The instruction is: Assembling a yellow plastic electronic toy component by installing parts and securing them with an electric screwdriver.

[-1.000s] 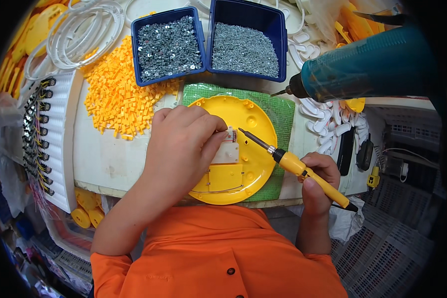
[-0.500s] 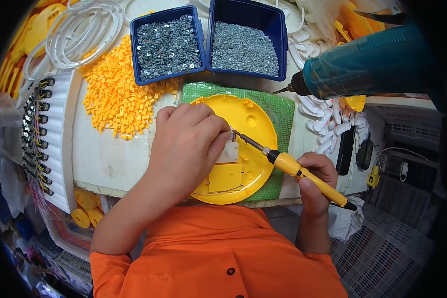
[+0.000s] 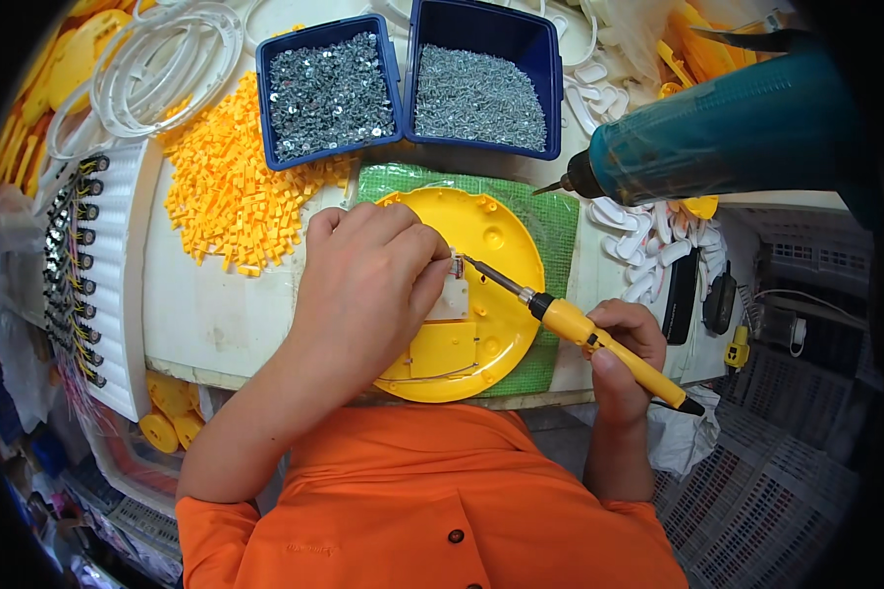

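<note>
A round yellow plastic housing (image 3: 516,285) lies on a green woven mat (image 3: 563,221) in front of me. Inside it are a white plate (image 3: 453,302), a yellow rectangular cover (image 3: 444,346) and a thin wire along the lower edge. My right hand (image 3: 627,346) grips a yellow soldering iron (image 3: 568,322), its dark tip reaching a small part (image 3: 457,265) above the white plate. Beside that tip, my left hand (image 3: 378,280) has its thumb and forefinger pinched together; what lies between them is hidden by the fingers.
Two blue bins hold washer-headed screws (image 3: 329,93) and thin screws (image 3: 481,93) at the back. A teal power screwdriver (image 3: 697,133) hangs at upper right. Small yellow pieces (image 3: 231,187) are heaped left, near a white foam tray (image 3: 128,280). White curved parts (image 3: 643,240) lie right.
The view has shifted very slightly. Both hands and the soldering iron keep nearly the same pose, with the tip still at the small part.
</note>
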`<control>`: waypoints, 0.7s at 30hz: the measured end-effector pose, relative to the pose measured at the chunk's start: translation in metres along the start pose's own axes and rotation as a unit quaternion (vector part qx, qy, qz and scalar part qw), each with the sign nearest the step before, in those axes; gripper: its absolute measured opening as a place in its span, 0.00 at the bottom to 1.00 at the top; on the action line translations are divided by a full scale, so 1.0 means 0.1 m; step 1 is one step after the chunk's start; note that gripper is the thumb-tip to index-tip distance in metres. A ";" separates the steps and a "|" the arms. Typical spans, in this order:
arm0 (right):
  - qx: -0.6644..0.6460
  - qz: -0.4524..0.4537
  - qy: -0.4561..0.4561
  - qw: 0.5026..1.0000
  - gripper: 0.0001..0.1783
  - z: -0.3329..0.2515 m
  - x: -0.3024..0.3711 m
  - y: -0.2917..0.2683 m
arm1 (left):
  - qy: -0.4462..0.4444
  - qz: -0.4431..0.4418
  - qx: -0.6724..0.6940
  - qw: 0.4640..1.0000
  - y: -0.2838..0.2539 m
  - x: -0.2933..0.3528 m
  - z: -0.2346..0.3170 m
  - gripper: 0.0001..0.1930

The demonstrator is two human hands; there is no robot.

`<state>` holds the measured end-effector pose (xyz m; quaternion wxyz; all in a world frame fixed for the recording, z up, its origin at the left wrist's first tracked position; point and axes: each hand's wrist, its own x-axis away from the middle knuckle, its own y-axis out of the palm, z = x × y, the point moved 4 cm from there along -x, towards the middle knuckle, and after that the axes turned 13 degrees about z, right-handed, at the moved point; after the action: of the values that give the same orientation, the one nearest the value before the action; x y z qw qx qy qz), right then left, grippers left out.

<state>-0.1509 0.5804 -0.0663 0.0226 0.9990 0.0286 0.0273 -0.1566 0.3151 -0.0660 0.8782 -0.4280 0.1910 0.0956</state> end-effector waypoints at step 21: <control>-0.023 0.029 -0.030 0.999 0.19 -0.04 0.00 -0.09 | -0.002 -0.001 0.001 1.000 0.00 -0.01 0.00 0.05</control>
<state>-0.1521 0.5895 -0.0624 0.0454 0.9990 -0.0012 -0.0013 -0.1576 0.3151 -0.0653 0.8791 -0.4270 0.1892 0.0948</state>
